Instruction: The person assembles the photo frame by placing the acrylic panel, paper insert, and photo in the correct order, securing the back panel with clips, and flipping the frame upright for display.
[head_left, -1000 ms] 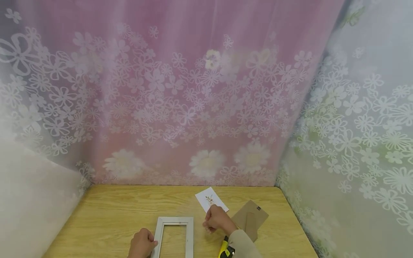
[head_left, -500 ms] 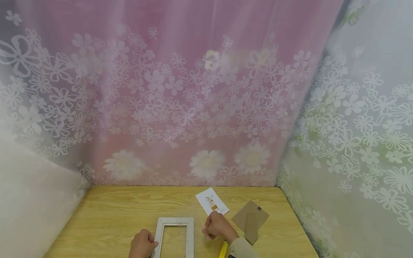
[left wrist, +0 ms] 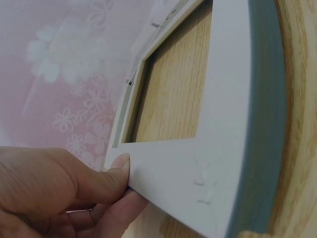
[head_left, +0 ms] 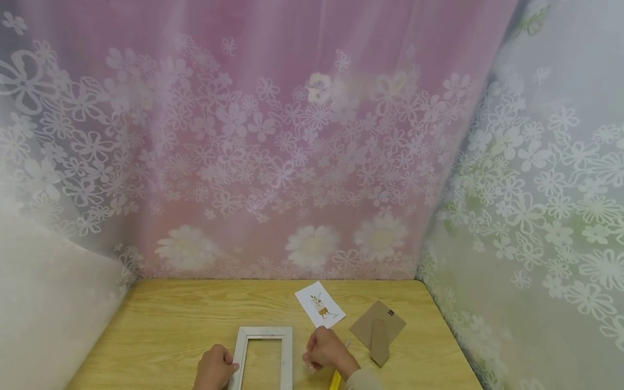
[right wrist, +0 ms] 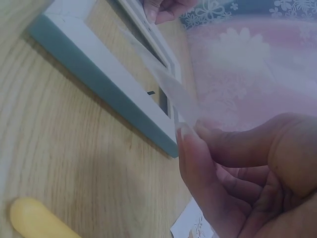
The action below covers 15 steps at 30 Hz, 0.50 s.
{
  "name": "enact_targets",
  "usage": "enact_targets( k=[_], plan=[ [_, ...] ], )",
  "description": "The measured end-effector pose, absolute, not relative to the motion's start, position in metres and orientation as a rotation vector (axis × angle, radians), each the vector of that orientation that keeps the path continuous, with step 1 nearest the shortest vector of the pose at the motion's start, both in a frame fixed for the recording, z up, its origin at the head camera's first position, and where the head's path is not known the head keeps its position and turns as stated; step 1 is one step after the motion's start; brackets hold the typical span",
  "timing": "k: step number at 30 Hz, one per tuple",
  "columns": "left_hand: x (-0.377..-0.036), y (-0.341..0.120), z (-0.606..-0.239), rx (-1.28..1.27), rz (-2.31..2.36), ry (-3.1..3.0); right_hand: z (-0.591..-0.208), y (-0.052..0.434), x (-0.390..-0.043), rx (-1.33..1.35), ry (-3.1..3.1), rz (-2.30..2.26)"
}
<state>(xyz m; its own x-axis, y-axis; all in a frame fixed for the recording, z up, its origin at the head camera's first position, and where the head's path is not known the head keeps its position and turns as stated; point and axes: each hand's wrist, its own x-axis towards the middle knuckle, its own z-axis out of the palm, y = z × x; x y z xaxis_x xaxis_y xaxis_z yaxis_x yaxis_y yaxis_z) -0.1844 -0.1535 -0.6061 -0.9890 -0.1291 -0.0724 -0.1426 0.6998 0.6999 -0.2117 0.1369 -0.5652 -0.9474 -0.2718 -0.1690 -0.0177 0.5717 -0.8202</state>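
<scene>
A white picture frame (head_left: pixel 264 353) lies face down on the wooden table (head_left: pixel 170 319), its opening showing the wood. My left hand (head_left: pixel 227 366) pinches the frame's left rail between thumb and fingers; the left wrist view shows the same hand (left wrist: pixel 123 174) on the frame (left wrist: pixel 223 163). Just right of the frame, my right hand (head_left: pixel 312 358) pinches a thin clear sheet (right wrist: pixel 166 84) by its edge. In the right wrist view that hand (right wrist: pixel 190 133) holds the sheet tilted above the frame (right wrist: pixel 99 74).
A small white card with a plant picture (head_left: pixel 320 311) lies beyond my right hand. A brown cardboard backing with a stand (head_left: pixel 377 330) sits to the right. A yellow object (head_left: pixel 335 380) lies by my right wrist. Flowered curtains (head_left: pixel 292 162) close in the table.
My right hand has drawn back toward me and slightly left, uncovering the whole card. The left hand and the frame have stayed put.
</scene>
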Motion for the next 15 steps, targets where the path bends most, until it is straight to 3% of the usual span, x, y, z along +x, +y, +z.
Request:
enact_targets(
  k=[15],
  plan=[
    [-0.185,-0.154,-0.605,-0.224,1.166,2.874,-0.571,0.119,-0.196,-0.232,2.484,-1.407]
  ],
)
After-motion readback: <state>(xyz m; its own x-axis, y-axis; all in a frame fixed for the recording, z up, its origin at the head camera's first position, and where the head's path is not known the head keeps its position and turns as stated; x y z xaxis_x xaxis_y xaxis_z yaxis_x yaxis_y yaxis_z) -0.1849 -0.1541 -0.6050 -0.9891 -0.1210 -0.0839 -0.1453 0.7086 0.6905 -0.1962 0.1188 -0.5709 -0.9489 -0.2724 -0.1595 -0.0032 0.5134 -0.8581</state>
